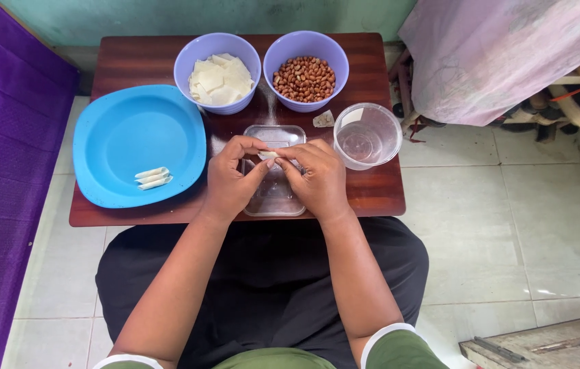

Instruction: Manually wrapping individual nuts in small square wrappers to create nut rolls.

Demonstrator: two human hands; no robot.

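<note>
We pinch a small white wrapper piece (269,155) between our left hand (230,179) and right hand (317,179), fingertips together, above the clear tray (275,202), right of the blue plate (119,137) holding 3 rolls (153,178).

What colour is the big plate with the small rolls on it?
The plate is bright blue, seen in the head view; three pale rolls lie on it.

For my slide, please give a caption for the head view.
Both hands roll a small white wrapper over a clear tray, beside bowls of wrappers and peanuts.
</note>
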